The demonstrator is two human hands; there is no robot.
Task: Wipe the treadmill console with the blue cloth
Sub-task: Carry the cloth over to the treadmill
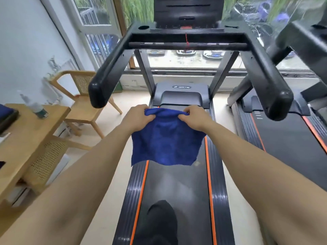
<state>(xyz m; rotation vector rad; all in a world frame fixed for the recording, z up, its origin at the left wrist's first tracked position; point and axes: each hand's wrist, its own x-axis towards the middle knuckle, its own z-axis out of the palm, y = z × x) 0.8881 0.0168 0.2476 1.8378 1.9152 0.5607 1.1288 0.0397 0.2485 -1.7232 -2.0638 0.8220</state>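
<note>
A blue cloth (165,142) hangs spread out in front of me over the treadmill belt (177,183). My left hand (137,117) pinches its top left edge and my right hand (195,118) pinches its top right edge. The black treadmill console (187,16) stands far above and beyond the hands, at the top of the view, with a red safety cord (186,39) dangling from it. Both hands are well below the console and between the two black handrails (108,75).
A wooden table (26,138) on the left carries a spray bottle (38,109) and a dark item. Two wicker chairs (83,103) stand beside it. A second treadmill (286,135) sits on the right. Windows lie ahead. My dark shoe (161,221) rests on the belt.
</note>
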